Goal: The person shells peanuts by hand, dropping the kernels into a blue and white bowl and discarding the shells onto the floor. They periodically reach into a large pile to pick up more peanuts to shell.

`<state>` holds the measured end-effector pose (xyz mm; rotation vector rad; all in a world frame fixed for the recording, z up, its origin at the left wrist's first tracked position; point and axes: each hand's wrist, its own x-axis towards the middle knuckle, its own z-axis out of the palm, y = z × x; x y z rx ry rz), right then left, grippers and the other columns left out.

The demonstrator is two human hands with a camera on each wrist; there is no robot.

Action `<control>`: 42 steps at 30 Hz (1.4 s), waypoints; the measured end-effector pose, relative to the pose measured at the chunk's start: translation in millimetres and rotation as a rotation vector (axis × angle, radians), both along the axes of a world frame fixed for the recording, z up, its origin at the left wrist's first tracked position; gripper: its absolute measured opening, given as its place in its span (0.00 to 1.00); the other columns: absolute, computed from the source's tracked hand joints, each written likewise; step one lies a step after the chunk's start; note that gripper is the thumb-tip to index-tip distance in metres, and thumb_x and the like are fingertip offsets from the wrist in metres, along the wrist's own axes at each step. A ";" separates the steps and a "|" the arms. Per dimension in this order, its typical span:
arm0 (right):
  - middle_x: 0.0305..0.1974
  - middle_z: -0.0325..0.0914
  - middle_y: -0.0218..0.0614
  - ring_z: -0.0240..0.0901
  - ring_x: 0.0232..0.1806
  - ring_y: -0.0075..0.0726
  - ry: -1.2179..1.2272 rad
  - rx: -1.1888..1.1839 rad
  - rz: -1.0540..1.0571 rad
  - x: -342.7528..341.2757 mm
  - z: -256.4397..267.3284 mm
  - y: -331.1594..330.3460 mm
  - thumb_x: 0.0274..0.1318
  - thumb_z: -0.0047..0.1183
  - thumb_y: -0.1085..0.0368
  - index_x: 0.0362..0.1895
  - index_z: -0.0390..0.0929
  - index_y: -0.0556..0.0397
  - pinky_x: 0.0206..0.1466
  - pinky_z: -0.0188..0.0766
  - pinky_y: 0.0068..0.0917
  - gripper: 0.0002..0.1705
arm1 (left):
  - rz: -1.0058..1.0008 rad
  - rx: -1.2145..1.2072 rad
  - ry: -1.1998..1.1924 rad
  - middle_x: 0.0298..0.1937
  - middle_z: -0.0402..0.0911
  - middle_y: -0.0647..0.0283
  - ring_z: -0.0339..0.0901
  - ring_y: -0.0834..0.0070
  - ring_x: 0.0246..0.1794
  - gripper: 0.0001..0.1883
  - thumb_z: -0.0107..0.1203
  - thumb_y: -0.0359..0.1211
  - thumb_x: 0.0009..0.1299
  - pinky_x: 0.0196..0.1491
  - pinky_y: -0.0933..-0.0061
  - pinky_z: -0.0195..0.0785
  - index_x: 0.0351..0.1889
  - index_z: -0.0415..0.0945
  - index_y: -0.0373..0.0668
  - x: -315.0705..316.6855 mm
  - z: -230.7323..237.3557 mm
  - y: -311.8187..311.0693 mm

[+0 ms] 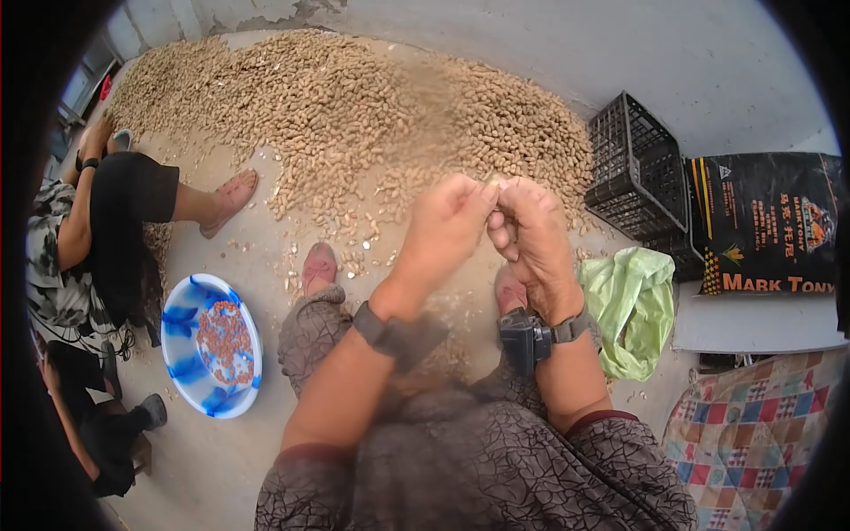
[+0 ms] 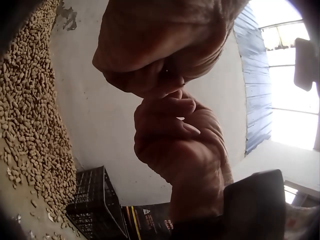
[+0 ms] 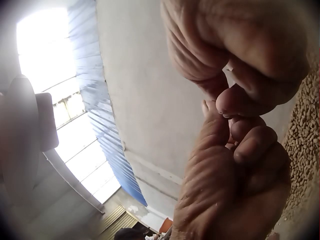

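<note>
In front of my body both hands meet, fingertips together and fingers curled. My left hand (image 1: 450,221) and right hand (image 1: 537,232) pinch a small pale piece between them, apparently a peanut, mostly hidden by the fingers. Seen from the left wrist, the left hand (image 2: 160,45) is above and the right hand (image 2: 180,145) below, thumbs and fingers bunched together. The right wrist view has the right hand (image 3: 245,45) on top, its fingertips right at those of the left hand (image 3: 235,180). Beyond the hands spreads a large heap of unshelled peanuts (image 1: 328,97).
A blue and white basin (image 1: 175,354) holding reddish shelled kernels stands at left, near a seated person's leg (image 1: 197,205). Another person sits lower left. At right are black crates (image 1: 633,168), a black printed sack (image 1: 770,221), a green plastic bag (image 1: 627,301) and a patchwork cloth (image 1: 753,425).
</note>
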<state>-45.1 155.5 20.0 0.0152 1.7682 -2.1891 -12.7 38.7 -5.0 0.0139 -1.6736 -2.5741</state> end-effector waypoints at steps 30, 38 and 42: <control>0.17 0.67 0.25 0.56 0.13 0.12 0.275 0.040 -0.129 13.1 -19.5 -18.8 0.55 0.45 0.70 0.26 0.69 0.54 0.13 0.50 0.11 0.05 | 0.160 0.114 -0.029 0.17 0.70 0.67 0.65 0.84 0.14 0.15 0.47 0.36 0.70 0.14 0.81 0.57 0.22 0.67 0.37 0.0 -9.5 7.5; 0.18 0.67 0.26 0.56 0.13 0.12 0.170 0.063 -0.091 13.7 -13.2 -16.6 0.56 0.46 0.69 0.27 0.69 0.54 0.13 0.51 0.10 0.05 | 0.074 0.047 -0.026 0.24 0.69 0.74 0.62 0.91 0.20 0.11 0.46 0.38 0.72 0.20 0.89 0.53 0.31 0.69 0.43 -1.7 -25.8 4.4; 0.18 0.68 0.27 0.56 0.13 0.13 0.216 0.044 -0.067 16.4 -12.3 -20.1 0.56 0.46 0.69 0.28 0.69 0.54 0.14 0.51 0.10 0.05 | 0.143 0.026 -0.040 0.22 0.68 0.74 0.61 0.91 0.19 0.12 0.44 0.38 0.72 0.19 0.88 0.53 0.29 0.68 0.43 1.5 -17.9 6.4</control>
